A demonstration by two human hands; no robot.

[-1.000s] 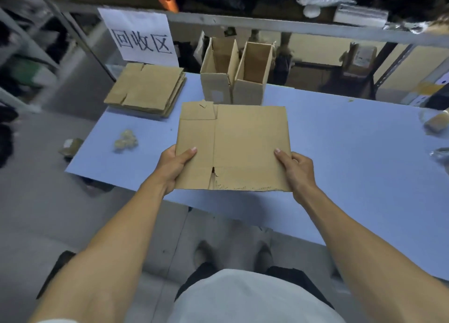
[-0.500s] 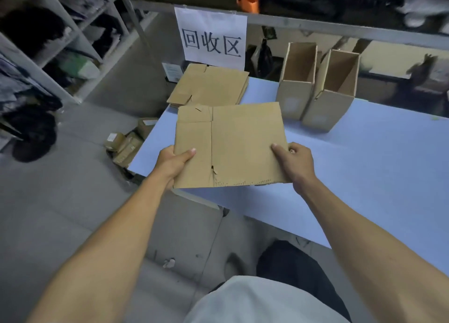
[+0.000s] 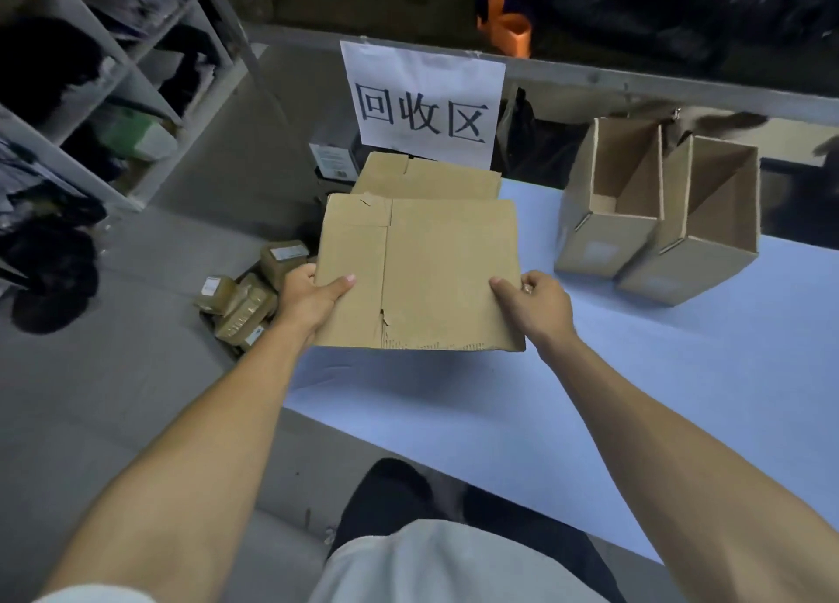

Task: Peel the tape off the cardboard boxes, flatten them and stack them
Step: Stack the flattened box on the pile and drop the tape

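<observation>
Head view: a flattened brown cardboard box (image 3: 422, 275) is held level above the near left corner of the pale blue table (image 3: 635, 375). The left hand (image 3: 308, 300) pinches its left edge, thumb on top, fingers hidden beneath. The right hand (image 3: 535, 305) pinches its right edge the same way. Just beyond the held box lies a stack of flattened brown cardboard (image 3: 431, 178), under a white paper sign (image 3: 422, 98). Right of the held box stand two open upright brown cartons (image 3: 658, 212), touching each other.
</observation>
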